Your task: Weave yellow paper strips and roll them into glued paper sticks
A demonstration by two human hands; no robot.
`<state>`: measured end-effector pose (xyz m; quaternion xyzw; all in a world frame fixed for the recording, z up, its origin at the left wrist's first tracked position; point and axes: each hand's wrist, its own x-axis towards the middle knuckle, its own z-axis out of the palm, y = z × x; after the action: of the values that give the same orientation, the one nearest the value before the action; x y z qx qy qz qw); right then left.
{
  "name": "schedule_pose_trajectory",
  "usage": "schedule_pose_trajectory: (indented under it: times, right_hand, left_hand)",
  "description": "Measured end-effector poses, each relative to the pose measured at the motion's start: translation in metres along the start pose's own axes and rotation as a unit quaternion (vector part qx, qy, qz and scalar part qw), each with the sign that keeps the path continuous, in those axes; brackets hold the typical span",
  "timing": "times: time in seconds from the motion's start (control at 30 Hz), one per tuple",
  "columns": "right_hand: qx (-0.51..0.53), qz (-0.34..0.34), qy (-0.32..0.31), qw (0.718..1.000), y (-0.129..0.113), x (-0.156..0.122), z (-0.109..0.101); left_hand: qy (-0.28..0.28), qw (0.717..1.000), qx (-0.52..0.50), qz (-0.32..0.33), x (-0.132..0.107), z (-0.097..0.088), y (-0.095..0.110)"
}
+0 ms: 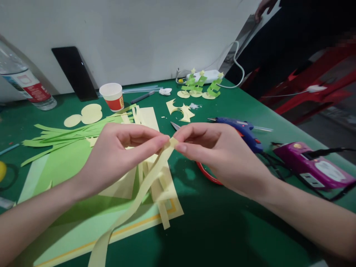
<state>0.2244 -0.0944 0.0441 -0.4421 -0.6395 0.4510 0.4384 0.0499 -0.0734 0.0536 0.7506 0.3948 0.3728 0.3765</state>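
Observation:
A long pale yellow paper strip (144, 185) hangs from my fingertips and trails down to the left past the table's front. My left hand (119, 155) pinches its upper end between thumb and forefinger. Close beside it, my right hand (222, 152) pinches the very tip, where the paper looks folded over. Below lie green paper sheets (69, 167) with more pale strips on top. Scissors with red handles (207, 174) lie partly hidden under my right hand. Just right of that hand is a blue glue gun (244, 131).
A paper cup (111, 97), a black phone (74, 72) and a water bottle (27, 81) stand along the back. Small green paper pieces on round bases (198, 87) stand near a white power strip. At right lies a purple socket block (314, 165) with cables; a person stands beyond.

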Motion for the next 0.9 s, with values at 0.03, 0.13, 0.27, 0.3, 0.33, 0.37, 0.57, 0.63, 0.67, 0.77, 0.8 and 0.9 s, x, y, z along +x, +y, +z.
schedule_pose_trajectory:
  times: [0.03, 0.13, 0.27, 0.3, 0.33, 0.37, 0.57, 0.63, 0.67, 0.77, 0.8, 0.9]
  right_hand:
    - [0.004, 0.006, 0.0, 1.0, 0.001, 0.001, 0.0]
    - [0.023, 0.021, -0.004, 1.0, 0.005, 0.003, -0.001]
    - [0.052, 0.05, -0.013, 0.997, 0.009, 0.005, -0.001]
    - [0.061, 0.057, -0.015, 0.996, 0.009, 0.005, -0.001]
    - [0.068, 0.063, -0.016, 0.996, 0.01, 0.005, -0.001]
    - [0.075, 0.069, -0.018, 0.995, 0.01, 0.006, 0.0]
    - [0.086, 0.096, -0.019, 0.991, 0.011, 0.008, 0.0]
    - [0.088, 0.106, -0.014, 0.99, 0.011, 0.009, 0.0]
    - [0.09, 0.113, -0.011, 0.989, 0.011, 0.009, 0.0]
    - [0.093, 0.127, -0.005, 0.987, 0.009, 0.01, -0.002]
    - [0.094, 0.129, -0.006, 0.987, 0.009, 0.01, -0.003]
    - [0.102, 0.131, -0.015, 0.986, 0.008, 0.011, -0.006]
  left_hand:
    - [-0.009, 1.0, -0.001, -0.006, 0.001, 0.0, -0.001]
    - [-0.041, 0.999, -0.009, -0.026, 0.002, -0.002, -0.003]
    - [-0.083, 0.995, 0.009, -0.046, 0.005, -0.006, -0.006]
    - [-0.091, 0.994, 0.018, -0.048, 0.006, -0.007, -0.007]
    - [-0.099, 0.994, 0.026, -0.048, 0.007, -0.009, -0.007]
    - [-0.107, 0.993, 0.03, -0.048, 0.008, -0.01, -0.008]
    - [-0.131, 0.987, -0.034, -0.082, 0.01, -0.008, -0.007]
    - [-0.135, 0.984, -0.043, -0.111, 0.009, -0.007, -0.006]
    - [-0.141, 0.982, -0.037, -0.124, 0.009, -0.006, -0.005]
    - [-0.163, 0.975, -0.027, -0.152, 0.009, -0.005, -0.003]
    - [-0.171, 0.972, -0.038, -0.157, 0.009, -0.005, -0.003]
    - [-0.199, 0.956, -0.101, -0.188, 0.01, -0.005, -0.002]
